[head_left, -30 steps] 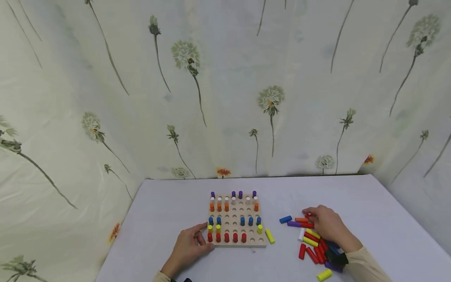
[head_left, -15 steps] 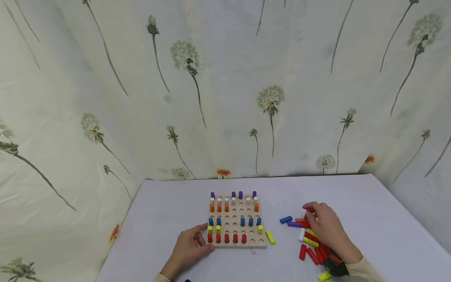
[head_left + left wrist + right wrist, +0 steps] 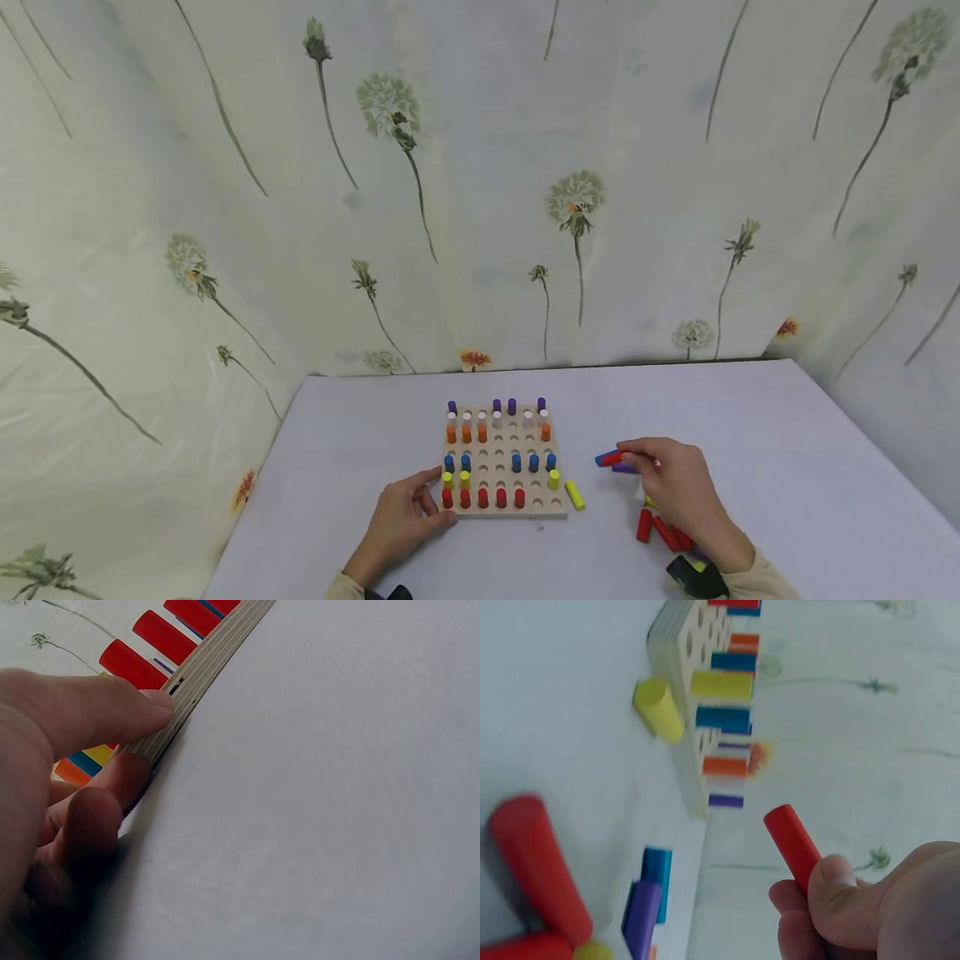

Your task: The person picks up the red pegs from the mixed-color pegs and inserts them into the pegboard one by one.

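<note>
A wooden pegboard (image 3: 498, 475) lies on the table, with purple, white, orange, blue, yellow and red pegs standing in rows. My left hand (image 3: 405, 515) holds the board's near left corner, the thumb (image 3: 142, 705) against its front edge and the fingers at its left side. Between thumb and fingers of my right hand (image 3: 675, 482) is a red peg (image 3: 793, 844), tilted, its free end sticking out past the fingertips. That hand is above the loose pegs, right of the board. Part of the pile is hidden under the hand and wrist.
Beside the board's right edge lies a loose yellow peg (image 3: 575, 495). A purple peg (image 3: 642, 915) and a blue peg (image 3: 657, 874) lie together below the right hand, with several red pegs (image 3: 644, 526) nearer the front. A dandelion-print cloth (image 3: 480, 183) hangs behind the table.
My right hand has picked up a red peg from the pile and moved a little left with it. The left hand keeps its place at the board's corner. The head view tilts slightly.
</note>
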### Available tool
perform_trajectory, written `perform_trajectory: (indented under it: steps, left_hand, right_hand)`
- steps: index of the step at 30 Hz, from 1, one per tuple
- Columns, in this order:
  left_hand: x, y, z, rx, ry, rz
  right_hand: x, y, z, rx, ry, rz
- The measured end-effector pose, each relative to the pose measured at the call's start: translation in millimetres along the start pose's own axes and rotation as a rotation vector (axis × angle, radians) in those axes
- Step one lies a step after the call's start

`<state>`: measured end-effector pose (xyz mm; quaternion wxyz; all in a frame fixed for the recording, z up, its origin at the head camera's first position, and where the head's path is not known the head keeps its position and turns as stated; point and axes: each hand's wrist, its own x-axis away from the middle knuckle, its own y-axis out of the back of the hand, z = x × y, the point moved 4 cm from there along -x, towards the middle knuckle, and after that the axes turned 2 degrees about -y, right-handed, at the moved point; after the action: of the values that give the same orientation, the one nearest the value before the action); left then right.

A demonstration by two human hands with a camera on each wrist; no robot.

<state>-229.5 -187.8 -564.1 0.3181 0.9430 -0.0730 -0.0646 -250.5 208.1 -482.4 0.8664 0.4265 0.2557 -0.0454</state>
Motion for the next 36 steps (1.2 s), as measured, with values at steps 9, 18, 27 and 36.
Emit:
perform_trajectory:
  steps: [9, 18, 27, 36]
  left_hand:
    - [-3.8, 1.5, -2.7, -0.017, -0.045, -0.022]
    - [-4.0, 0.3, -1.4, 0.013, -0.007, -0.001]
    - [-2.1, -0.5, 0.8, 0.01, -0.002, 0.013]
    - [-0.5, 0.6, 3.1, 0.002, 0.004, 0.004]
  right_hand:
    - [2.6, -12.9, 27.0, -0.029, -0.018, 0.138]
    - [8.6, -36.9, 44.5, -0.09, 0.0, 0.21]
    - [6.4, -59.8, 58.7, -0.08, 0.059, 0.246]
    - [10.0, -76.9, 67.1, 0.005, 0.137, 0.237]
